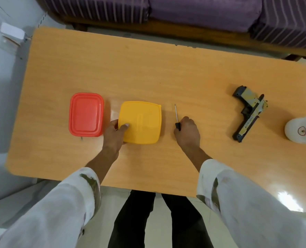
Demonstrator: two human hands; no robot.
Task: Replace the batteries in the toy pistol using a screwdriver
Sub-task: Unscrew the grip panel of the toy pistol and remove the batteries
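Hands apart: left hand [115, 133] pinches the square yellow plastic box [143, 122], right hand [187, 133] clasps the slim, stiff, likely light black-handled steel screwdriver [176, 114] by its handle.

Loose white sleeves [62, 203] (olive-green and faint purplish stains near the cuffs) on both arms; black trousers [130, 221] below.

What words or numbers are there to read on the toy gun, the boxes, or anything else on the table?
Nothing here reads clearly.
Pistol: small print along its barrel, too blurred to read.
White thing at the table's right edge: a round red mark, too small to read.
Red box, yellow box, screwdriver: no text in view.
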